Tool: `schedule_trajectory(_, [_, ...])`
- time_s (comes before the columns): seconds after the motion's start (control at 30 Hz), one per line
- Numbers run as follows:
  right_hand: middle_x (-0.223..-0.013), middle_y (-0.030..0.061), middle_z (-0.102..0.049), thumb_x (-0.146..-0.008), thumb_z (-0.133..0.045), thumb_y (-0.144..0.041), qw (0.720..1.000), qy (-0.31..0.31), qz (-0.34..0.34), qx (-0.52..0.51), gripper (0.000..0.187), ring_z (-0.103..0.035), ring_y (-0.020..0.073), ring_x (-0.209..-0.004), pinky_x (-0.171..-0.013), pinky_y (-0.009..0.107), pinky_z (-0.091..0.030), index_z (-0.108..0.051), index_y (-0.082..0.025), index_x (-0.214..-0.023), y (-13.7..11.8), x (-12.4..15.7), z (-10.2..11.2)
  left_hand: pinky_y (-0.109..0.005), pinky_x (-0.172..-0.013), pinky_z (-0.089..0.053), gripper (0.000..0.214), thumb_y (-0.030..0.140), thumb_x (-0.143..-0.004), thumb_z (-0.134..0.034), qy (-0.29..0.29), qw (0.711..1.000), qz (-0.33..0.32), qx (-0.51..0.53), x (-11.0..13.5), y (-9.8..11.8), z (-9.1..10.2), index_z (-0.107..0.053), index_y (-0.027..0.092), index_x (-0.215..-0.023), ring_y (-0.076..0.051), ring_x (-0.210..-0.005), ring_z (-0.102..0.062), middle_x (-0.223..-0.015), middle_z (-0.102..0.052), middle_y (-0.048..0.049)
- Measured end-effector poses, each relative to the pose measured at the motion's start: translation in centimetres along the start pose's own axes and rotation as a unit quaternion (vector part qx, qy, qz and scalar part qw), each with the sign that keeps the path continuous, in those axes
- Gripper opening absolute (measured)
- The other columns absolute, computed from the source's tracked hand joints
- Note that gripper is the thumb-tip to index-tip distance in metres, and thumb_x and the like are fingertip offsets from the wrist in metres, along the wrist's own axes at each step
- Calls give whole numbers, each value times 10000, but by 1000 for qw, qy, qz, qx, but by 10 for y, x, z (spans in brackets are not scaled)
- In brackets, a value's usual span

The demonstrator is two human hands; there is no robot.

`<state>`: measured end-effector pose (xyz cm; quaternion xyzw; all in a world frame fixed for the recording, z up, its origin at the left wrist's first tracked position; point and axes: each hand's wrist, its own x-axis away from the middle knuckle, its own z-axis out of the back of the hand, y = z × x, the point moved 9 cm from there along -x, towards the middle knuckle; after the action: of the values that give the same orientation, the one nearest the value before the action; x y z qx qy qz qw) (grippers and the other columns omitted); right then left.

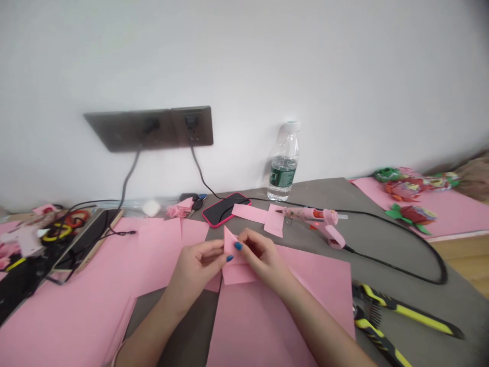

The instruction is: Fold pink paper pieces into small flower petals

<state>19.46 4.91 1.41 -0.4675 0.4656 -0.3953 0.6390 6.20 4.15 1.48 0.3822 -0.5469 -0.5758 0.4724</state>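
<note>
Head view: folded pink paper (232, 253), small and pointed, pinched between both hands above a larger pink sheet (263, 326). Long axis roughly 12 to 6, tip toward 12 and leaning a little to 11. Hands together on it, not apart: left hand (196, 263) at 9 o'clock, gripping the near edge by the fingertips; right hand (262, 257) at 3 o'clock, the nearer of the two, lying over the paper's right side and hiding part of it. Blue nails (237, 246) almost meeting at the fold. Exact line of the fold hidden under the fingers.

Just past the hands at 12, two pink strips (248, 213) lying in an L beside a phone (225, 209) in a pink case. At 1 o'clock, a pink glue gun (317, 221) on its side, black cable (420, 265) looping away toward 3 o'clock. At 4 o'clock, yellow-handled cutters (385, 308) near the bench (382, 244) edge. Farther out at 2 o'clock, paper flowers (410, 215) on a pink sheet (454, 214). At 10 o'clock, a tablet (86, 239) in a gold case, with more pink paper (76, 316) at 8 o'clock. Against the wall at 12, a water bottle (283, 163).
</note>
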Motion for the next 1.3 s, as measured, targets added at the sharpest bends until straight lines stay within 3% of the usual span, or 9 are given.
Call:
schedule_trajectory(0.3, [-670,-36,-417,-952,-510,-348,999,45,7,-10,259,-354,122,-597,-549,257,-276,-481,-202,-740,3,0,7,-299,-852,-554,263,241,-831,-631,-32,999,23,-20,1,-4,-9,-755,191,-1057,-226,-915,-716,-977,-780,-39])
schedule_trajectory(0.53, [-669,-40,-409,-955,-502,-347,998,57,5,5,249,-360,122,-595,-542,255,-275,-461,-206,-754,5,0,10,-255,-696,-522,220,279,-838,-611,-38,996,22,-79,1,-5,-11,-759,188,-975,-177,-727,-655,-765,-728,-11])
schedule_trajectory(0.63, [-668,-46,-398,-960,-482,-341,998,54,2,19,235,-352,121,-593,-543,253,-273,-441,-211,-770,5,0,9,-240,-640,-487,201,297,-843,-606,-46,995,29,-89,2,-8,-13,-752,177,-910,-154,-648,-595,-650,-655,11])
schedule_trajectory(1.0, [-667,-55,-363,-981,-415,-321,995,45,6,85,214,-338,123,-580,-544,252,-269,-386,-225,-792,-1,2,6,-239,-651,-463,253,335,-854,-593,-65,993,41,-84,3,-8,-19,-747,176,-975,-156,-668,-557,-675,-646,0])
schedule_trajectory(1.17, [-683,-53,-375,-993,-392,-324,995,33,0,92,209,-354,126,-588,-554,251,-286,-374,-229,-808,-3,3,4,-249,-659,-452,266,349,-894,-529,-63,993,16,-97,2,-8,-18,-717,165,-848,-169,-705,-565,-725,-628,-18])
schedule_trajectory(1.3, [-693,-51,-348,-982,-422,-335,998,-9,-2,59,258,-344,121,-606,-558,246,-281,-364,-223,-757,-6,2,0,-229,-601,-428,307,383,-907,-518,-42,994,9,-98,0,-6,-12,-679,159,-772,-147,-636,-524,-650,-554,5])
